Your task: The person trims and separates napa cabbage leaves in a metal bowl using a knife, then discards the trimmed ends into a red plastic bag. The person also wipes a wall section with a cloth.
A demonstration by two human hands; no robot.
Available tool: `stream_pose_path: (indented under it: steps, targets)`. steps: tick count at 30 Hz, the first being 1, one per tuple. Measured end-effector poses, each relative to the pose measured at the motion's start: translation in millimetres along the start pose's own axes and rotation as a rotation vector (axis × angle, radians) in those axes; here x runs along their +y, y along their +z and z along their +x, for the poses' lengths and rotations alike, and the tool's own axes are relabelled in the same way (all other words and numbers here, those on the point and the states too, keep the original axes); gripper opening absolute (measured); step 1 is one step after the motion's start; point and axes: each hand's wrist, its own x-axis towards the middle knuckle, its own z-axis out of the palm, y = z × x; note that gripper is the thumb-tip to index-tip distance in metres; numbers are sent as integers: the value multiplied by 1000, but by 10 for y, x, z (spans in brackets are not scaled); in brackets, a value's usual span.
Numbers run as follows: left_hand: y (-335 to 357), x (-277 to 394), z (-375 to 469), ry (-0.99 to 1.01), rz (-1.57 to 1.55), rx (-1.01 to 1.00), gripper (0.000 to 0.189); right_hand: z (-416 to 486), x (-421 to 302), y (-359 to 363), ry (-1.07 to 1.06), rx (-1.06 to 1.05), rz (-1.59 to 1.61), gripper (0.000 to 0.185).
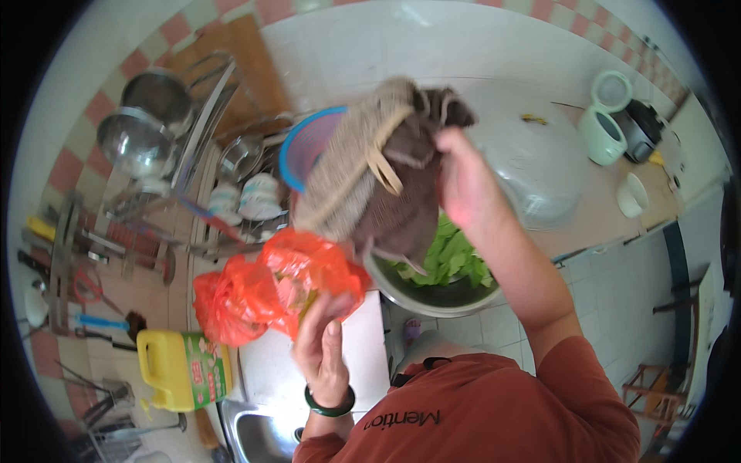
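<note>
My right hand (463,173) grips a brown and beige towel (399,173) by its edge, with a pale hanging loop on it. The cloth hangs in the air, blurred, over the rim of a metal basin (399,295) holding green leafy vegetables (454,257). My left hand (327,347), with a dark green bangle on its wrist, is at the mouth of a red plastic bag (312,260). Its fingertips blur against the bag, so whether they pinch anything is unclear. Something pinkish shows in the bag's opening. Behind the towel, a blue-rimmed plastic basket (295,147) is partly hidden.
A yellow oil jug (168,370) stands left, above a metal sink (255,434). Bowls (260,197) sit in a dish rack, with metal pots (139,142) beyond. Rightward are a large domed lid (532,168), a pale green appliance (602,136) and a cup (632,195).
</note>
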Motion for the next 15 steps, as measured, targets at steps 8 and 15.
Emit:
stream_pose_path:
  steps: [8,15]
  targets:
    - [1546,-518,-416,-824,-903,-355,50,-2043,-328,-1036,-686,-67,-1689,74]
    - [2840,-644,-1665,-823,-781,-1040,33,-3598,-1107,-1971,-976,211,-1790,63]
